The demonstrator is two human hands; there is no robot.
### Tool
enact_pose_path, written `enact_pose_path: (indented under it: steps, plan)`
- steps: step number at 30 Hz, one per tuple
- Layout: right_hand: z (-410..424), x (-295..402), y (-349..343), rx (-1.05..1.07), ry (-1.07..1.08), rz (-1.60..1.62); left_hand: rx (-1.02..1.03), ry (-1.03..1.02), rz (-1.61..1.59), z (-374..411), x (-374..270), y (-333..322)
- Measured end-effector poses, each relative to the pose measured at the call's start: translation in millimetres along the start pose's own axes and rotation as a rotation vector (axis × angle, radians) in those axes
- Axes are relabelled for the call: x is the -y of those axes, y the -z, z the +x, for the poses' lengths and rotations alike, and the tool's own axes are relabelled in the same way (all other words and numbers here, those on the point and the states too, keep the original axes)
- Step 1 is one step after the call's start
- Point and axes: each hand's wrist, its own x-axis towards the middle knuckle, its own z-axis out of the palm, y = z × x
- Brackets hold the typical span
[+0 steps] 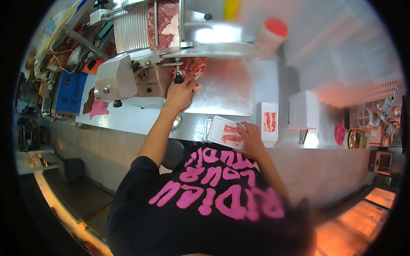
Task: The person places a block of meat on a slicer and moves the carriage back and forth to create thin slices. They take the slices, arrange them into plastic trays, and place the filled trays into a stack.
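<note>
At the front edge of the metal worktop, my right hand [251, 137] grips the right end of a white foam tray [217, 120] with thin slices of marbled meat [233, 133] on it. My left hand [182, 91] is below the blade of a meat slicer [211, 50], its fingers closed around a small piece of sliced meat [197, 86]. Just beyond those fingers lies a pile of meat slices [193, 66]. A large block of raw meat [163, 25] rests on the slicer's carriage. The left fingertips are partly hidden.
Right of my tray, another foam tray [269, 121] holds meat slices. Farther right stands a stack of white trays [304, 109]. A red-topped container [272, 33] is behind. The slicer's metal housing [115, 78] and a black knob [178, 78] are close to my left hand. Pink cloth [99, 108] lies left.
</note>
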Motion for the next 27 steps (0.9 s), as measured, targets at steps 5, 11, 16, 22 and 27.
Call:
enact_pose_path:
  steps: [5, 11, 16, 22, 27]
  plan:
    - [-80.4, -13.3, 9.6, -0.188, -0.301, 0.021, -0.131, 0.101, -0.171, 0.8, -16.5, 10.1]
    - [-104.0, -70.3, -28.9, -0.297, -1.0, -0.185, -0.101, 0.458, -0.718, -25.2, -56.0, 10.2]
    - [-45.8, -96.9, -46.4, -0.323, -1.228, -0.209, 0.114, 0.558, -0.989, -56.3, -96.6, 4.4]
    - [-13.3, -110.7, -54.1, -0.333, -1.237, -0.212, 0.292, 0.697, -1.431, -83.7, -131.6, -8.3]
    - [-12.1, -103.3, -43.3, -0.367, -1.072, -0.258, 0.479, 0.681, -1.598, -92.9, -138.5, -22.2]
